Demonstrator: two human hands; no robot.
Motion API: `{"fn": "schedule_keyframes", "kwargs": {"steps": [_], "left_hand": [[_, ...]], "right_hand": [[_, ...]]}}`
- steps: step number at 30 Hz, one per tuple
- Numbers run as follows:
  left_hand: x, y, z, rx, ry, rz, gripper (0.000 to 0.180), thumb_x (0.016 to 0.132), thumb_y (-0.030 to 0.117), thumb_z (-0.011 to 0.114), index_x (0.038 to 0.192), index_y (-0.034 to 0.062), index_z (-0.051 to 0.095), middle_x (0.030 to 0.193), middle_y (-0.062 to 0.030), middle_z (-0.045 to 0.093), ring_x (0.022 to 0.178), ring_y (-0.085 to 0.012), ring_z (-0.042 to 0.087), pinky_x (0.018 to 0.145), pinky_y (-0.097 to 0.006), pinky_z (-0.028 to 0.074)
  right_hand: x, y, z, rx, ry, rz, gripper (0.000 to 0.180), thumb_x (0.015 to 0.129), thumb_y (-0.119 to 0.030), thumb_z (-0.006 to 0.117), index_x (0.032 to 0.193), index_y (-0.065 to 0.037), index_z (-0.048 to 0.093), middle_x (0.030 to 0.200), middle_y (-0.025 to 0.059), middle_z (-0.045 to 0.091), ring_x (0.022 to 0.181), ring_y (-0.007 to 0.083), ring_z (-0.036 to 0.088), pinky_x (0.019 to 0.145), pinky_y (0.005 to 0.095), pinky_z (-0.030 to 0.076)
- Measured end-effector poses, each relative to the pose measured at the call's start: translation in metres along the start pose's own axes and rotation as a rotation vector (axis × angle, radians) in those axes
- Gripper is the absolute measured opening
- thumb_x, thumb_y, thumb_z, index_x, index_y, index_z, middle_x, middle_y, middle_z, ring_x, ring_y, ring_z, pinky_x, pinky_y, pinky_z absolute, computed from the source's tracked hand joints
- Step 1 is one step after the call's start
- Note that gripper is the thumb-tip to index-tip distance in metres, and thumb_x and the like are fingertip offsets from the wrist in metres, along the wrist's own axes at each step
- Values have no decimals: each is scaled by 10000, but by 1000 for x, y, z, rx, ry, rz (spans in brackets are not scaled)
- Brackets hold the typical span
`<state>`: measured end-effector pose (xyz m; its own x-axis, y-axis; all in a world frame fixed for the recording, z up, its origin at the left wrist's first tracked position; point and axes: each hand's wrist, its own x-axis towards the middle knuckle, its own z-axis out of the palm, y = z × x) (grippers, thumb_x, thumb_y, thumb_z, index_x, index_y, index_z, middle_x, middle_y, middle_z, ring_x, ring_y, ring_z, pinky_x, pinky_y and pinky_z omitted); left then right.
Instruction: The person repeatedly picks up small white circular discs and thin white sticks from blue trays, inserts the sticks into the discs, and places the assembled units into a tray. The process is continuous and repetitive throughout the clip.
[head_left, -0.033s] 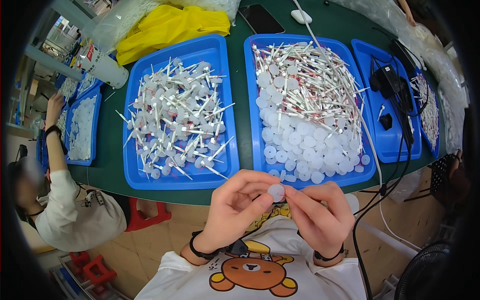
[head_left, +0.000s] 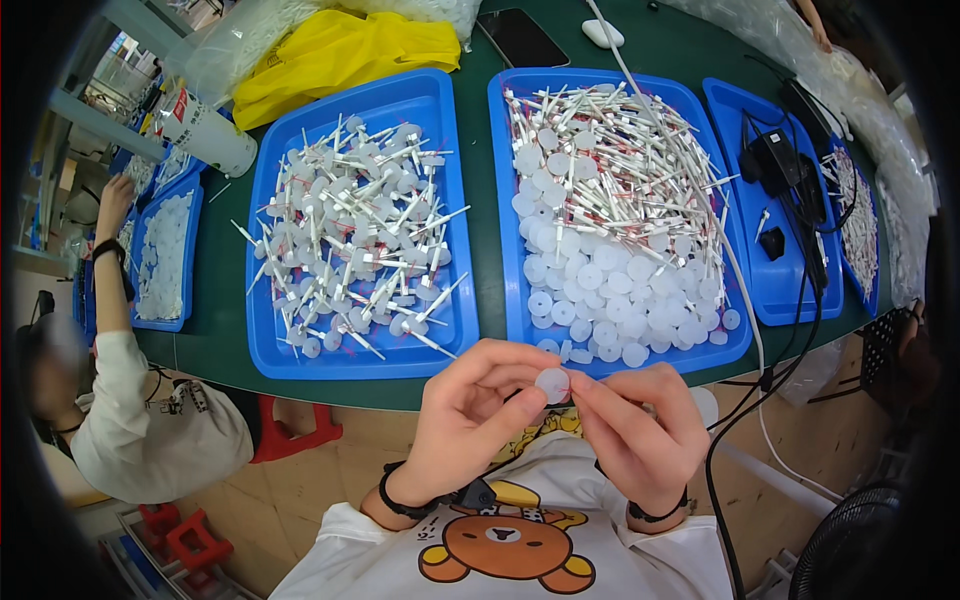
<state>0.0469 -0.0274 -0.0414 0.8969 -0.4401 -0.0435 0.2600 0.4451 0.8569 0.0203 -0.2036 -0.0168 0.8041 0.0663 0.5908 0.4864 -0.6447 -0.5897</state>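
White and translucent, a small round disc [head_left: 552, 386] lies between the two bare hands, just in front of the near edge of the green bench [head_left: 486, 200]. The left hand [head_left: 465, 415] grips it, thumb and index finger closed on its left side. The right hand [head_left: 650, 425] is at its right side, the fingers [head_left: 605, 402] pinched together beside a thin red strand [head_left: 567, 392]; whether they also press on the disc cannot be told. Both wrists bear black bands.

Beyond the hands stand two blue trays. The left tray [head_left: 425, 98] contains loosely scattered white sticks with discs among them [head_left: 350, 230]. In the right tray [head_left: 512, 290], loose discs [head_left: 600, 300] fill the nearer part and a dense pile of white sticks with red strands [head_left: 620, 170] the farther part; a pale cable [head_left: 740, 265] crosses this tray. Farther right, a third blue tray [head_left: 785, 290] carries a black adapter [head_left: 775, 155] and cables. A yellow bag [head_left: 350, 55], a white cup [head_left: 210, 135] and a black phone [head_left: 522, 38] lie toward the rear. At left, a co-worker [head_left: 160, 430] extends an arm toward other trays.
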Motion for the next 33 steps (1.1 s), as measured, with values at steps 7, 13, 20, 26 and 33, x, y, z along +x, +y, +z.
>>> {"fn": "schedule_keyframes", "kwargs": {"steps": [7, 13, 20, 26, 33], "left_hand": [[0, 0, 2, 81, 28, 38, 311, 896, -51, 641, 1197, -70, 564, 1180, -147, 631, 1087, -182, 623, 941, -321, 492], [1, 0, 5, 316, 90, 21, 289, 873, -29, 685, 1156, -44, 630, 1118, -110, 672, 1037, -163, 634, 909, -299, 497], [2, -2, 5, 340, 65, 107, 293, 860, -18, 706, 1144, -46, 638, 1087, -113, 697, 985, -154, 656, 880, -281, 514], [-1, -4, 9, 285, 119, 72, 285, 852, -20, 713, 1125, -60, 638, 1068, -125, 703, 1002, -146, 656, 892, -269, 514], [2, -7, 10, 339, 146, 85, 294, 828, -14, 739, 1105, -59, 651, 1072, -138, 708, 982, -162, 671, 865, -279, 524]], "right_hand": [[2, 6, -8, -129, -106, -158, 425, 570, -21, 702, 991, 37, 727, 825, 72, 614, 605, 166, 512, 505, 284, 339], [2, 8, -10, -184, -162, -225, 466, 562, -47, 665, 1015, 48, 715, 847, 81, 621, 623, 167, 517, 522, 287, 358], [1, 6, -7, -70, -96, -80, 392, 583, 66, 758, 970, 18, 723, 821, 70, 632, 608, 177, 521, 495, 287, 351], [-7, 12, -3, -174, -47, -205, 416, 601, -35, 700, 1008, 47, 715, 879, 78, 626, 615, 171, 532, 507, 283, 358], [-6, 12, -4, -95, -101, -177, 404, 602, -29, 718, 1001, 39, 718, 850, 74, 626, 615, 175, 539, 508, 286, 363]]}}
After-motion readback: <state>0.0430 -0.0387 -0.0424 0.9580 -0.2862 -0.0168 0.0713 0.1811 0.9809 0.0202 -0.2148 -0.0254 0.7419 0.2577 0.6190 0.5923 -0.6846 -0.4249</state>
